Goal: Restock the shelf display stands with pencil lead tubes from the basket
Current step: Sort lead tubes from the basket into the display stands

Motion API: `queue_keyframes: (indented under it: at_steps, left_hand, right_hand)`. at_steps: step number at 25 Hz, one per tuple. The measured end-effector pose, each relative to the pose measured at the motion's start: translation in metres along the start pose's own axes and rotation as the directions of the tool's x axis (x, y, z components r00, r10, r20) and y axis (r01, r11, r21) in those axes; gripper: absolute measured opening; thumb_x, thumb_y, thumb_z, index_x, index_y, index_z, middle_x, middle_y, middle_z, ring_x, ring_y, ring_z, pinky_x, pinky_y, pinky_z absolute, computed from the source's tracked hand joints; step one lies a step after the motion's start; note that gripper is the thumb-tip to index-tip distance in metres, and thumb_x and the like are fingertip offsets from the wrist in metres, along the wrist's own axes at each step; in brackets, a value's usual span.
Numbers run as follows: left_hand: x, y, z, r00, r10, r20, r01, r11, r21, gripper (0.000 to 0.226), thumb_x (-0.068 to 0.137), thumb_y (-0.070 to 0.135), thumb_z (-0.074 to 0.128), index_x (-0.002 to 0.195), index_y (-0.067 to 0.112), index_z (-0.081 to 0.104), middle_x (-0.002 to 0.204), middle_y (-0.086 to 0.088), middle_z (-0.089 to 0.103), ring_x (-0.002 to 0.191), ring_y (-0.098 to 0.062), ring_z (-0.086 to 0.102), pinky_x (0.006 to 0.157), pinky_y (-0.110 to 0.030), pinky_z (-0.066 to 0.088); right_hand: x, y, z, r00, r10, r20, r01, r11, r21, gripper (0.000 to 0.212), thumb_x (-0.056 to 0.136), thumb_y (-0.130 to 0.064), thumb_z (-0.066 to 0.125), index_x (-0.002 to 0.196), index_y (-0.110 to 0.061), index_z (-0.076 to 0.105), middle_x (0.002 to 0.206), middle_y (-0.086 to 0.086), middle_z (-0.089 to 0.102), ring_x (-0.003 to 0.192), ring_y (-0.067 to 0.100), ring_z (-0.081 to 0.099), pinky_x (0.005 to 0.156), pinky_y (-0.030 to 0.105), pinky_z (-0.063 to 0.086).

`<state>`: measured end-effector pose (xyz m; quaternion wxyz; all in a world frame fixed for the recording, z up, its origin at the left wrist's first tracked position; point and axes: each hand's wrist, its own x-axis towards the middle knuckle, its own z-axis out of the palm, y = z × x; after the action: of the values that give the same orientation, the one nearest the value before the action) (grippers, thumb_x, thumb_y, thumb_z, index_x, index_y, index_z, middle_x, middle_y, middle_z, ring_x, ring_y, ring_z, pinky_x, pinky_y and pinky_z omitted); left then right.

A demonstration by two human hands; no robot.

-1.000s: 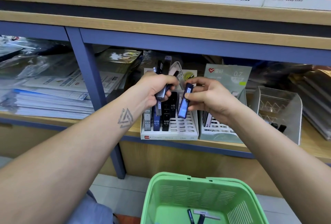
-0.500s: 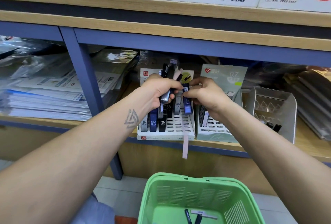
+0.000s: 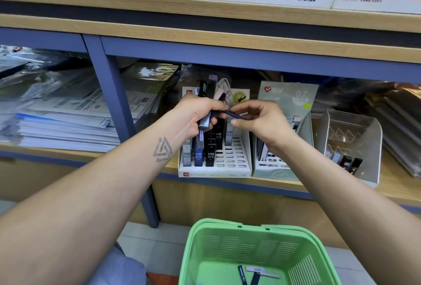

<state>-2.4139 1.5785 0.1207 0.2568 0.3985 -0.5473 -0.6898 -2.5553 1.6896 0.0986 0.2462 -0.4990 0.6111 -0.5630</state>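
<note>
Dark blue lead tube (image 3: 233, 115) is pinched between the thumb and fingertips of the right hand (image 3: 257, 120), lying near-horizontal, its far end at or just under the fingers of the left hand (image 3: 198, 116). Half a second ago a blue tube was held upright by those right fingers over the slots of the white 0.5 display stand (image 3: 247, 161); now the right hand is raised clear of the stand and a tube appears to be drawn from the left-hand bundle, so that earlier one was most likely seated and the next pick is in hand. The pale tube seen hanging past the stand's front edge half a second ago is no longer visible there; where it ended up cannot be told. Left fingers are clenched round a bundle of tubes (image 3: 206, 111): grey and clear ones below the fist, black and pale ones above it. Behind and below both sets of fingers, HB 0.5 tubes stand in the left and rear slots of the white stand, right front slots bare. Right of the right hand, a green 0.7 stand (image 3: 288, 95), then a clear acrylic stand (image 3: 355, 129) with a few tubes. Well below the hands, the green basket (image 3: 227, 230) holds a few tubes more. Restock judged mid-way.
</note>
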Motion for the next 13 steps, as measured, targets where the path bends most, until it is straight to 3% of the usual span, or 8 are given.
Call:
queue_keyframes:
  at_steps: [4, 8, 13]
  left_hand:
    - [-0.002, 0.001, -0.005, 0.984, 0.108, -0.140, -0.098, 0.993, 0.073, 0.019, 0.075, -0.003, 0.080, 0.089, -0.005, 0.067, 0.068, -0.017, 0.071, 0.037, -0.013, 0.049, 0.038, -0.020, 0.040]
    - [-0.003, 0.003, -0.012, 0.973, 0.135, -0.189, -0.114, 0.986, 0.119, 0.028, 0.069, -0.007, 0.081, 0.092, -0.005, 0.065, 0.084, -0.025, 0.073, 0.040, -0.016, 0.048, 0.040, -0.021, 0.041]
    - [-0.008, 0.006, -0.012, 0.991, 0.052, -0.126, -0.041, 0.995, 0.089, 0.017, 0.080, -0.004, 0.074, 0.094, -0.005, 0.065, 0.074, -0.019, 0.074, 0.036, -0.012, 0.048, 0.036, -0.018, 0.038]
  right_hand:
    - [0.000, 0.002, -0.004, 0.985, 0.170, -0.033, -0.163, 0.974, 0.154, 0.038, 0.076, 0.011, 0.079, 0.104, -0.012, 0.068, 0.095, 0.008, 0.071, 0.082, 0.018, 0.070, 0.074, 0.024, 0.057]
    - [0.002, -0.002, -0.008, 0.942, 0.319, -0.109, -0.241, 0.864, 0.442, 0.023, 0.091, 0.015, 0.060, 0.112, 0.007, 0.062, 0.096, 0.020, 0.065, 0.082, 0.027, 0.071, 0.075, 0.023, 0.061]
    - [0.004, -0.007, -0.009, 0.941, 0.246, -0.231, -0.150, 0.919, 0.366, 0.023, 0.092, 0.013, 0.062, 0.112, 0.002, 0.061, 0.101, 0.022, 0.069, 0.080, 0.027, 0.073, 0.076, 0.024, 0.060]
